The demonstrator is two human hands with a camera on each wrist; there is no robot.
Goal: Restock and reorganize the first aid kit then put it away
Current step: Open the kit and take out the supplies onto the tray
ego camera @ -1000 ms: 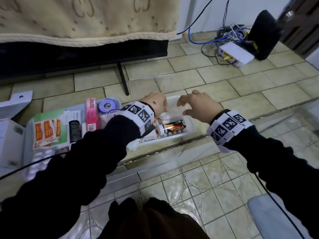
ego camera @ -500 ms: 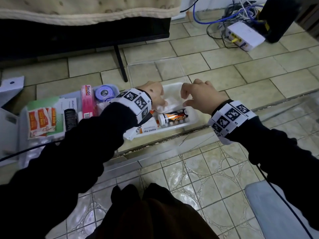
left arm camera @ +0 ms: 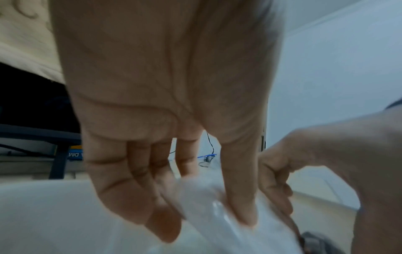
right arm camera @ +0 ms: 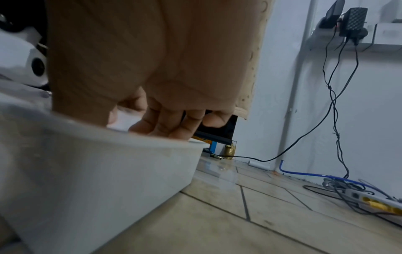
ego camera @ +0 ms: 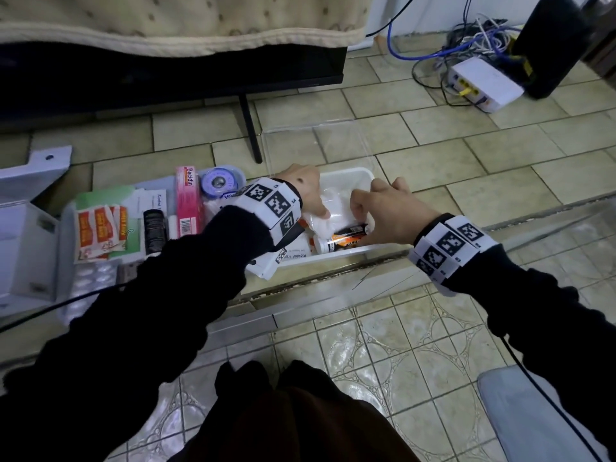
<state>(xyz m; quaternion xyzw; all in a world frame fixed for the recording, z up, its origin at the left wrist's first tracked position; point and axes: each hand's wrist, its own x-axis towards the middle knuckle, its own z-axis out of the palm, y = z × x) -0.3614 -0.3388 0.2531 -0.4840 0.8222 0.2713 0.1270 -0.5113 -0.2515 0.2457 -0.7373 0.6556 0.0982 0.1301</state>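
The white kit box (ego camera: 364, 175) sits on the floor tiles under both my hands. In it lie a clear plastic bag of white dressing (ego camera: 336, 208), an orange and black tube (ego camera: 346, 240) and an alcohol pad box (ego camera: 296, 255). My left hand (ego camera: 319, 211) reaches into the box from the left and pinches the bag (left arm camera: 202, 202) between thumb and fingers. My right hand (ego camera: 359, 208) comes in from the right, and its curled fingers (left arm camera: 274, 185) hold the bag's other edge. In the right wrist view the box wall (right arm camera: 108, 171) hides my right fingertips.
A clear lid (ego camera: 320, 145) lies just behind the box. To the left a tray holds a pink Bacidin box (ego camera: 190, 201), a tape roll (ego camera: 218, 183), orange plaster packets (ego camera: 100, 231), a black bottle (ego camera: 154, 228) and blister packs (ego camera: 93, 278). A router (ego camera: 483, 85) with cables sits far right.
Both hands have dropped from above the box's far end down into it and taken hold of the plastic bag. The head view has tipped downward.
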